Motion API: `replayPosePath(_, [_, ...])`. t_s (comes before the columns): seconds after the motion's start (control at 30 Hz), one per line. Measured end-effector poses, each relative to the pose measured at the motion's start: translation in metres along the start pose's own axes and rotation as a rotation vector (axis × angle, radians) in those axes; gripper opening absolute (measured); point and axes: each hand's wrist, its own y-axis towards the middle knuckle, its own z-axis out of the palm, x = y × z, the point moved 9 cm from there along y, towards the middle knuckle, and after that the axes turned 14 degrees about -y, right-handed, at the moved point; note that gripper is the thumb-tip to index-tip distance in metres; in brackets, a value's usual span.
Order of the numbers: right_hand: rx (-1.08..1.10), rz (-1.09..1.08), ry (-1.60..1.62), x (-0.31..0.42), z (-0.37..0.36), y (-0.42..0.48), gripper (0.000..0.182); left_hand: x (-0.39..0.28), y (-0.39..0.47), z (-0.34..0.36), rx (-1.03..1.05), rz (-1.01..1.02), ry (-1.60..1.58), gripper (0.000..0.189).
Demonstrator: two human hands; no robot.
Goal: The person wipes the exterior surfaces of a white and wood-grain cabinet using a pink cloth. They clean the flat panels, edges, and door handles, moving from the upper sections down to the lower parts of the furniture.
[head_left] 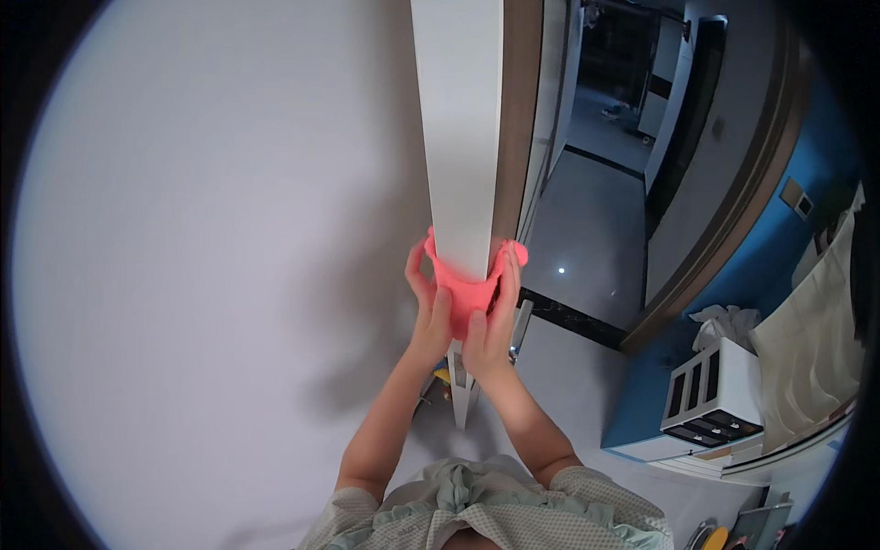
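Observation:
A bright pink cloth [469, 295] is wrapped around the narrow edge of a white door [460, 137], which I see nearly edge-on. My left hand [432, 316] presses the cloth from the left face, thumb towards me. On the other face my right hand [493, 330] grips it the same way, its fingers stretched upward along the door. Both thumbs rest on the front of the cloth. Just below the hands, the latch plate [460, 372] shows in the door's edge. A lever handle [524, 320] sticks out to the right, partly behind my right hand.
A pale wall [206, 206] fills the left side. Right of the door, an open doorway leads to a dim tiled hallway [591, 213] across a dark threshold [577, 320]. Near the blue wall [749, 261] stand a white drawer unit [722, 392] and a cream curtain [797, 364].

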Motion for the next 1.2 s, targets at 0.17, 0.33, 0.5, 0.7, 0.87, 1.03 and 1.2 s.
replayPosePath(0.17, [0.099,-0.016,0.016,-0.009,-0.044,0.016,0.060,0.021,-0.013,0.052,0.064,-0.013,-0.017,0.059])
replayPosePath(0.33, [0.094,-0.080,0.092,-0.016,-0.109,0.055,0.063,-0.001,0.013,0.138,0.259,0.129,0.137,0.055])
replayPosePath(0.5, [0.059,-0.270,0.174,0.008,-0.171,0.123,0.064,-0.032,0.058,0.209,0.373,0.208,0.133,0.057])
replayPosePath(0.7, [0.020,-0.377,0.081,0.031,-0.235,0.198,0.058,-0.090,0.102,0.291,0.411,0.485,0.061,0.057])
replayPosePath(0.87, [-0.067,-0.515,0.110,0.047,-0.280,0.255,0.055,-0.136,0.142,0.353,0.463,0.732,0.121,0.054])
replayPosePath(1.03, [-0.061,-0.442,0.128,0.050,-0.307,0.286,0.053,-0.150,0.161,0.386,0.441,0.714,0.105,0.053])
replayPosePath(1.2, [-0.049,-0.485,-0.019,0.021,-0.318,0.248,0.057,-0.086,0.137,0.381,0.420,0.445,-0.015,0.053])
